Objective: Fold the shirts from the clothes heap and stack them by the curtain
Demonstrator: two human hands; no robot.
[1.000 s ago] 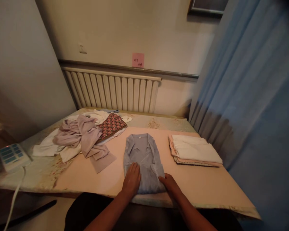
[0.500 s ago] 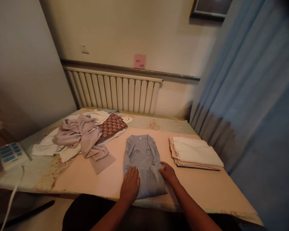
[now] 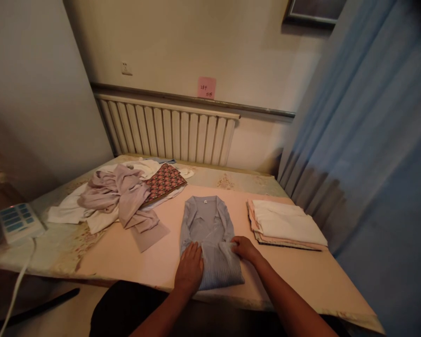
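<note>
A grey-blue ribbed shirt [image 3: 210, 224] lies folded on the pink mat, its collar toward the wall and its lower part turned up over the front. Flat on the left side of that turned-up part rests my left hand [image 3: 190, 267], fingers stretched out and holding nothing. At the opposite side, my right hand [image 3: 244, 248] pinches the upper corner of the fold between thumb and fingers. A stack of folded clothes [image 3: 286, 222], white on top, sits to the right of my right hand.
A loose heap of clothes [image 3: 117, 194] covers the table's left side, a patterned red piece [image 3: 164, 182] among it. A power strip [image 3: 20, 223] with a white cable sits at the left edge. Behind stands a radiator [image 3: 175, 133]; a blue curtain [image 3: 351, 154] hangs at right.
My right hand has shifted slightly, its fingers now closer over the shirt's fold corner. The left hand stays flat in place. The camera view has moved a little.
</note>
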